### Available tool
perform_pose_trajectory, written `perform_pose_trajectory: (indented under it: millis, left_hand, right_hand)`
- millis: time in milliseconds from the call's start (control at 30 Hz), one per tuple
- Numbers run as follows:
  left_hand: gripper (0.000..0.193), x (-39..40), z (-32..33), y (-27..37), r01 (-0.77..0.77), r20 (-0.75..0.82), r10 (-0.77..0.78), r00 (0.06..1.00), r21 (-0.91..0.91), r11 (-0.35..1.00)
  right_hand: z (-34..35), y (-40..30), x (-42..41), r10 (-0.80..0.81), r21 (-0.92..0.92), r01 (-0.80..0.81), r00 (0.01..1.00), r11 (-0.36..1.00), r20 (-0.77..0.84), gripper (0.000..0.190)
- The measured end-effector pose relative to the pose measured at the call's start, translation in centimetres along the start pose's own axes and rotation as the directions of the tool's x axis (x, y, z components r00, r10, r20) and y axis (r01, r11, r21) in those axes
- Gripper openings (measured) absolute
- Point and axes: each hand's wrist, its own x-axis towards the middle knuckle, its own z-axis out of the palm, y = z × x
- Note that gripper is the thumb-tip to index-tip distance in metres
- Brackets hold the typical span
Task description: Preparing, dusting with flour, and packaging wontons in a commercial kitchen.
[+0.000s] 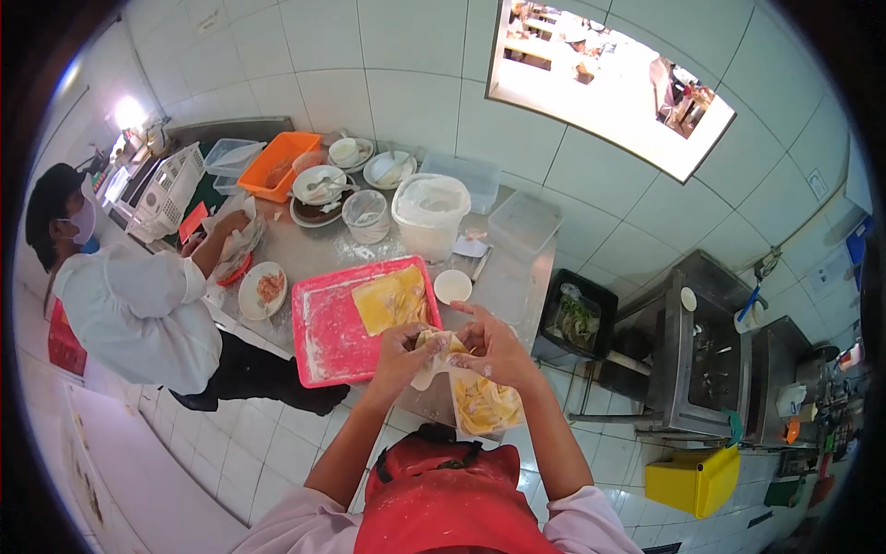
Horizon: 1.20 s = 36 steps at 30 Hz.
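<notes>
Between both hands I hold a thin, pale dough wrapper (428,370), partly folded. My left hand (405,353) pinches its left side, and my right hand (500,346) grips the right side with the index finger raised. My fingers cover any filling. Beyond my left hand, a flour-dusted pink tray (325,346) carries a stack of square yellow dough wrappers (384,301). Below my right hand, a clear plastic container (457,415) is full of folded yellow dough pieces (488,405). A small white bowl (453,285) stands just beyond my hands, beside the tray.
On the steel table (291,235) stand a white lidded bucket (430,228), stacked dishes (320,183), an orange bin (277,163) and a plate of minced filling (263,291). At left a co-worker (138,311) handles a plastic bag. A black bin (578,315) adjoins the table's right end.
</notes>
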Motion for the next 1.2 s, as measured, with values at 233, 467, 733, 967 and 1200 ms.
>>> perform_pose_trajectory:
  millis: [233, 467, 733, 967, 1200]
  left_hand:
    - [0.013, -0.3, -1.1, 1.0, 0.029, 0.074, -0.029, 0.997, 0.003, 1.0]
    - [0.014, 0.1, -3.0, 0.1, 0.022, 0.129, -0.021, 0.991, -0.009, 1.0]
    - [0.019, -0.5, -5.6, -2.1, 0.127, 0.193, -0.064, 0.979, -0.331, 0.935]
    - [0.025, -0.2, -6.3, -4.8, 0.324, 0.398, -0.086, 0.914, -0.583, 0.745]
    - [0.042, -0.5, -6.6, -8.5, 0.407, 0.462, -0.218, 0.86, -0.362, 0.839]
  right_hand:
    - [1.2, -0.4, -0.8, 0.014, 0.036, -0.013, 0.999, 0.999, -0.029, 0.082]
    - [3.6, -0.9, -0.6, 0.024, -0.162, -0.031, 0.999, 0.986, -0.044, 0.08]
    - [6.4, 0.1, 0.8, 0.018, 0.017, -0.017, 0.997, 1.0, -0.072, 0.071]
    - [6.9, 1.5, 0.9, -0.004, 0.015, 0.005, 0.996, 1.0, -0.093, 0.07]
    - [6.0, 2.5, -0.6, 0.002, -0.021, -0.004, 0.993, 1.0, -0.115, 0.07]
